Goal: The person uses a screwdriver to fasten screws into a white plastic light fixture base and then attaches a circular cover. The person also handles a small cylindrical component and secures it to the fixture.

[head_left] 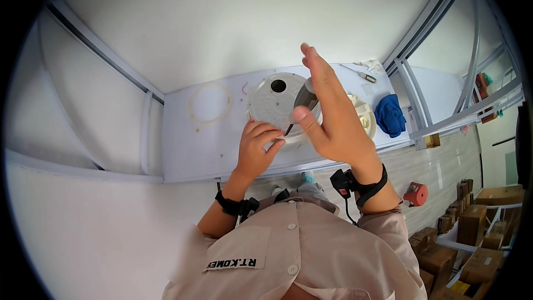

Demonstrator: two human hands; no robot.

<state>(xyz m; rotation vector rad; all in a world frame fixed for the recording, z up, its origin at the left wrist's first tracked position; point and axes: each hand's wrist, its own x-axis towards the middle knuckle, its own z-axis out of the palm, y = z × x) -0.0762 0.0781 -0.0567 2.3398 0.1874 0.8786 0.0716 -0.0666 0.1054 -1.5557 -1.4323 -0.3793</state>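
A round silvery metal disc (264, 100) with a dark round hole lies on the white table in front of me. My right hand (333, 114) is raised over the disc's right side, its fingers straight and close together, its thumb apart. Between thumb and palm is a thick grey screwdriver (303, 100), tilted, its dark shaft reaching down to the disc's near rim. My left hand (257, 143) rests at that rim, thumb and fingertips pinched beside the screwdriver's tip. Whatever is between those fingertips is too small to make out.
A thin cream ring (190, 110) lies left of the disc. To the right are a pale container of cream parts (367, 121), a blue cloth (390, 115) and another screwdriver (367, 77). Metal frames flank the table. A red stool (416, 194) and cardboard boxes (472, 225) stand on the floor.
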